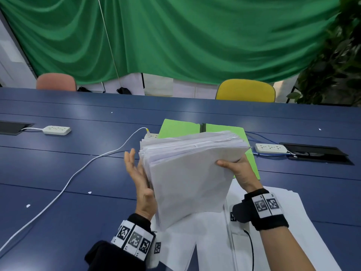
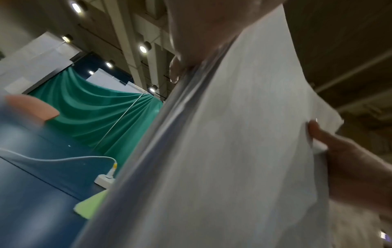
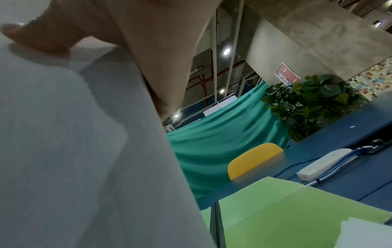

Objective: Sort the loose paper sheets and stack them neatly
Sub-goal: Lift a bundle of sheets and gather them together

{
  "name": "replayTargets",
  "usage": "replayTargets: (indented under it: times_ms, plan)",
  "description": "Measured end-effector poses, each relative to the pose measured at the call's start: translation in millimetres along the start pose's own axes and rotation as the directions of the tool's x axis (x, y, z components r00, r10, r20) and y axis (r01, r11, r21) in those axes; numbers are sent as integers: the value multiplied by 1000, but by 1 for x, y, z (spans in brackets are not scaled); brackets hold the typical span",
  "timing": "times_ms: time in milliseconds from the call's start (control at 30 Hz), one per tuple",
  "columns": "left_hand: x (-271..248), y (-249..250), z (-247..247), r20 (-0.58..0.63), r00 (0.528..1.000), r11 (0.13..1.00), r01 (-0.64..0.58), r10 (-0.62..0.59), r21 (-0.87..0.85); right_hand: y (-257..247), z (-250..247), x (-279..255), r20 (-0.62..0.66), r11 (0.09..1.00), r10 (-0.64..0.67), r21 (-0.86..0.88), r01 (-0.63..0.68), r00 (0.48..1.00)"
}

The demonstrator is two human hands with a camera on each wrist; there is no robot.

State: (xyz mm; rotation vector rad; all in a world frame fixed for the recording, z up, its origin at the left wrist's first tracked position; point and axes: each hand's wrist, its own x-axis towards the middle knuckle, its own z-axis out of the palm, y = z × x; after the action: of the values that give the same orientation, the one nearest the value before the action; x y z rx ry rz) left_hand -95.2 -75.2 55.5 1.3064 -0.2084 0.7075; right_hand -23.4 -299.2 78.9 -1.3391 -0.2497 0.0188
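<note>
I hold a thick stack of white paper sheets (image 1: 187, 173) tilted up above the blue table (image 1: 58, 173). My right hand (image 1: 240, 169) grips its right edge, thumb on the top sheet. My left hand (image 1: 138, 177) lies flat against the stack's left edge with straight fingers. More loose white sheets (image 1: 293, 216) lie spread on the table under my arms. In the left wrist view the stack (image 2: 233, 151) fills the frame, with the right hand (image 2: 350, 167) at its far edge. In the right wrist view the right hand's thumb (image 3: 31, 33) presses on the stack (image 3: 74, 151).
An open green folder (image 1: 179, 128) lies flat behind the stack. A white power strip (image 1: 56, 130) sits far left, another power strip (image 1: 270, 148) at right beside a cable hatch (image 1: 316, 153). A white cable (image 1: 78, 173) crosses the left of the table. Two chairs stand beyond.
</note>
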Motion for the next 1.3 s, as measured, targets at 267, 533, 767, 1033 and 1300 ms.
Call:
replayTargets:
  times_ms: [267,533,767,1033,1300]
  plan:
    - [15,-18,0,-111,953,949,293,-281,114,11,12,0,-107,999,9,-42,-13,994]
    - [27,7,-20,119,937,945,327,-327,24,4,8,-8,-56,996,-58,-67,55,997]
    - [21,-10,-29,224,789,820,555,-572,139,20,0,-12,-58,998,55,-30,-57,997]
    - [39,7,4,-32,981,979,192,-191,61,-18,0,3,-89,979,-184,-103,175,979]
    - [2,-23,5,-170,950,947,286,-261,146,37,9,-7,-184,985,68,-145,-96,981]
